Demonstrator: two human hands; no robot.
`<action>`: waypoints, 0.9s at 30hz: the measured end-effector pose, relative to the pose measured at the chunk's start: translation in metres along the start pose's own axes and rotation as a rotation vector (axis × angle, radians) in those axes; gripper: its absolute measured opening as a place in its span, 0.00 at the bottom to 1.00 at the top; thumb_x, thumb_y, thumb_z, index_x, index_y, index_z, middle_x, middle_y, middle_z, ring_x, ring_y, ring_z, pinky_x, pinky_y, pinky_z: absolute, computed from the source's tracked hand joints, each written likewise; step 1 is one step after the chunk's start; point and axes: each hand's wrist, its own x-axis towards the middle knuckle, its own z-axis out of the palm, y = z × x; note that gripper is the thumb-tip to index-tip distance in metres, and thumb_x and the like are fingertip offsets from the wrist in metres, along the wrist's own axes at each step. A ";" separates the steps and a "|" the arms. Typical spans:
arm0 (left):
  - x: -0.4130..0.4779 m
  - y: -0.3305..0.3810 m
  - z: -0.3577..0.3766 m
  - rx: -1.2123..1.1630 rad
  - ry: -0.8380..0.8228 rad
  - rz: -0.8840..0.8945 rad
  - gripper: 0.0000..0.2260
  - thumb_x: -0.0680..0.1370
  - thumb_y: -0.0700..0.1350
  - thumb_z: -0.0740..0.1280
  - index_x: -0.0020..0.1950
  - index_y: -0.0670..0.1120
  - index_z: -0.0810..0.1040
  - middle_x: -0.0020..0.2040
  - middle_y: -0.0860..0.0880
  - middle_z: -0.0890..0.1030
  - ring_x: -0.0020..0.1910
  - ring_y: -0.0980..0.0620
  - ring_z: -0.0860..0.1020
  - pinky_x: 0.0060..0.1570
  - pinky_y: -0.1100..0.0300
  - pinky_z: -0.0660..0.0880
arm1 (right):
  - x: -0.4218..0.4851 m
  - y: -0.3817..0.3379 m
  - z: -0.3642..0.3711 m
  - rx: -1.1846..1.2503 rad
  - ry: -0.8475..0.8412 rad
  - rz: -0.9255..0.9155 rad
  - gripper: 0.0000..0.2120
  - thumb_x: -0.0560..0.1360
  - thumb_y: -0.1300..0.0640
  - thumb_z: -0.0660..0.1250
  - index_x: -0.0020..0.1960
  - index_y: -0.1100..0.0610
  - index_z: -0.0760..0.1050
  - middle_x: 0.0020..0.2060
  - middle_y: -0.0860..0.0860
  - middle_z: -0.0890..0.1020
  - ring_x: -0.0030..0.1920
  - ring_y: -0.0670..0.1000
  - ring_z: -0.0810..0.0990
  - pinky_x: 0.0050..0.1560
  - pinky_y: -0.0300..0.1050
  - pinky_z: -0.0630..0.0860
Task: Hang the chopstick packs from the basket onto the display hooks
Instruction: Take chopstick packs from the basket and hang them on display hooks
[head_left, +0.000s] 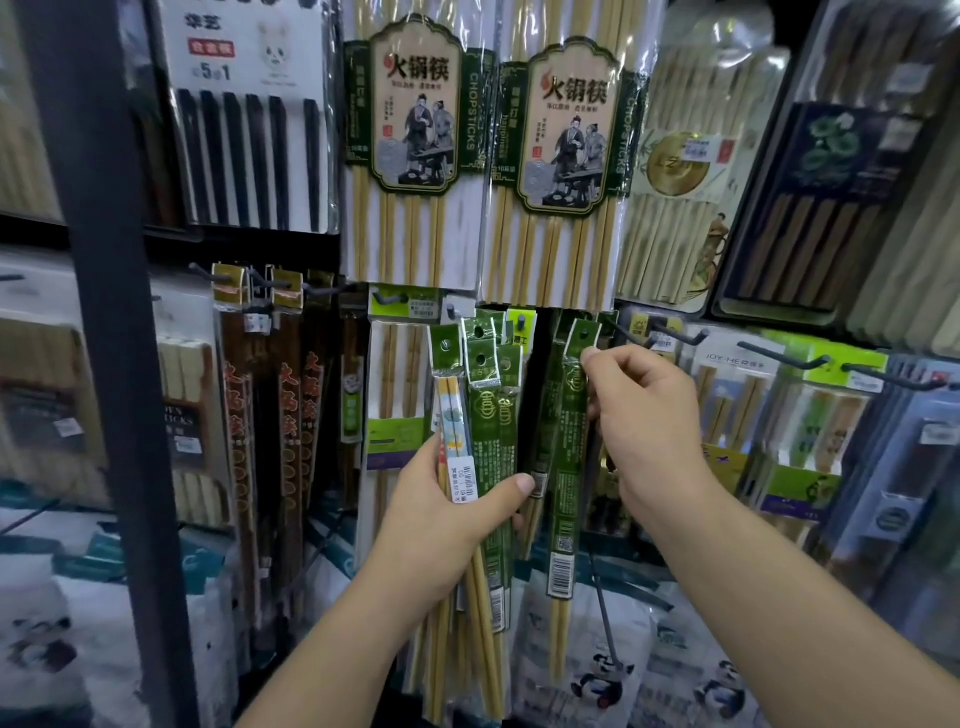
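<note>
Packs of chopsticks hang in rows across a shop display. The left hand is clamped around a bundle of slim packs, thumb across the front; their green hole-punched headers fan out above the fingers and bare bamboo tips stick out below the wrist. The right hand pinches a single green pack just under its header, holding it upright and just left of a black hook, the header's hole not yet on it. Two large hot-pot chopstick packs hang directly above. A dark post stands at the left.
</note>
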 end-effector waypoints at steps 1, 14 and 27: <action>-0.001 0.000 0.000 0.001 -0.003 0.004 0.24 0.74 0.44 0.78 0.45 0.63 0.63 0.30 0.85 0.68 0.34 0.87 0.68 0.31 0.86 0.63 | 0.000 0.001 -0.001 -0.001 0.003 -0.002 0.17 0.79 0.55 0.69 0.31 0.53 0.75 0.25 0.47 0.70 0.26 0.44 0.67 0.27 0.32 0.69; 0.002 -0.004 0.003 0.007 0.024 -0.004 0.20 0.72 0.47 0.80 0.49 0.63 0.71 0.41 0.75 0.81 0.43 0.77 0.78 0.36 0.83 0.68 | 0.007 0.005 0.002 0.023 0.019 -0.025 0.17 0.79 0.53 0.70 0.32 0.56 0.76 0.28 0.51 0.69 0.30 0.47 0.67 0.32 0.32 0.71; -0.002 0.001 0.007 -0.033 -0.024 0.039 0.23 0.73 0.44 0.79 0.46 0.62 0.65 0.32 0.86 0.68 0.36 0.87 0.69 0.31 0.86 0.63 | 0.010 0.012 0.003 0.013 0.059 -0.042 0.16 0.79 0.55 0.70 0.33 0.56 0.76 0.26 0.47 0.70 0.29 0.45 0.68 0.41 0.31 0.74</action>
